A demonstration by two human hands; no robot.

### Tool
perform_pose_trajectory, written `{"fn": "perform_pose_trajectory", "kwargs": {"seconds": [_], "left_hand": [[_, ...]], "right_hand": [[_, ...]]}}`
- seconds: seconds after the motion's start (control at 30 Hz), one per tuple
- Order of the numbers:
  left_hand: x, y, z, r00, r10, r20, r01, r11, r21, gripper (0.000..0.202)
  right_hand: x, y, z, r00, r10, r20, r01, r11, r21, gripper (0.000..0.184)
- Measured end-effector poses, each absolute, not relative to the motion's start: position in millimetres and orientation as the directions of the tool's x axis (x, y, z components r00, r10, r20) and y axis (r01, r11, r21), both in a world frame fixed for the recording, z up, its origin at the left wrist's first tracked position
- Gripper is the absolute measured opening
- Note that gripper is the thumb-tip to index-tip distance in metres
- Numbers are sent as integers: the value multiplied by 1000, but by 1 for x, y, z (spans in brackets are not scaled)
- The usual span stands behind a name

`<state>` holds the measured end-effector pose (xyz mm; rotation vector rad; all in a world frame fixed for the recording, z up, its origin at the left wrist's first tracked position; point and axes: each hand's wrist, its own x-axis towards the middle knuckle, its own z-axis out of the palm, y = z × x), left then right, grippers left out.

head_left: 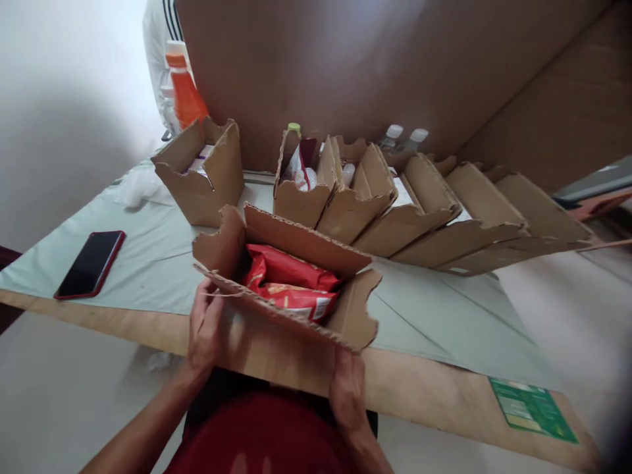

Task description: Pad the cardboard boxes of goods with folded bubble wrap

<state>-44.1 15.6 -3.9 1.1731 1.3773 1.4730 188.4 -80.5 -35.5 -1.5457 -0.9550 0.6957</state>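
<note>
An open cardboard box (291, 332) rests at the table's near edge, tilted towards me, with red snack packets (289, 280) inside. My left hand (205, 326) grips the box's near left corner, fingers curled over the rim. My right hand (348, 388) holds the box's near right side from below, fingers pressed against the cardboard.
A red-cased phone (90, 263) lies on the pale sheet (153, 257) at left. A row of open cardboard boxes (419, 210) with bottles and packets stands behind. Another box (202, 171) and an orange bottle (186, 92) are far left, by a person's white sleeve (160, 39). A green label (530, 408) lies near right.
</note>
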Motion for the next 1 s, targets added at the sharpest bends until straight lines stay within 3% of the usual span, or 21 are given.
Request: {"fn": "perform_pose_trajectory", "kwargs": {"seconds": [0.2,0.3,0.43,0.57,0.83,0.93,1.0], "left_hand": [[21,26,-14,27,995,101,-52,-100,994,55],[39,48,-17,166,981,103,-24,-101,995,64],[36,47,-28,216,976,43,133,-73,988,64],[31,37,-36,183,980,79,254,-125,959,64],[27,46,-29,311,946,86,360,-201,911,76],[-7,52,-22,305,943,132,438,-262,860,66],[-48,67,-16,215,954,209,526,-293,798,50]], "right_hand": [[251,-10,-31,709,701,79,-83,194,-977,54],[274,5,-30,775,629,62,-122,245,-962,54],[286,-8,-40,789,614,6,-117,160,-980,46],[282,-18,-45,785,619,-35,-121,97,-988,45],[271,-8,-38,780,625,-36,-108,78,-991,58],[270,-14,-36,778,627,-40,-50,-2,-999,65],[270,-19,-35,780,624,-49,3,-82,-997,70]]}}
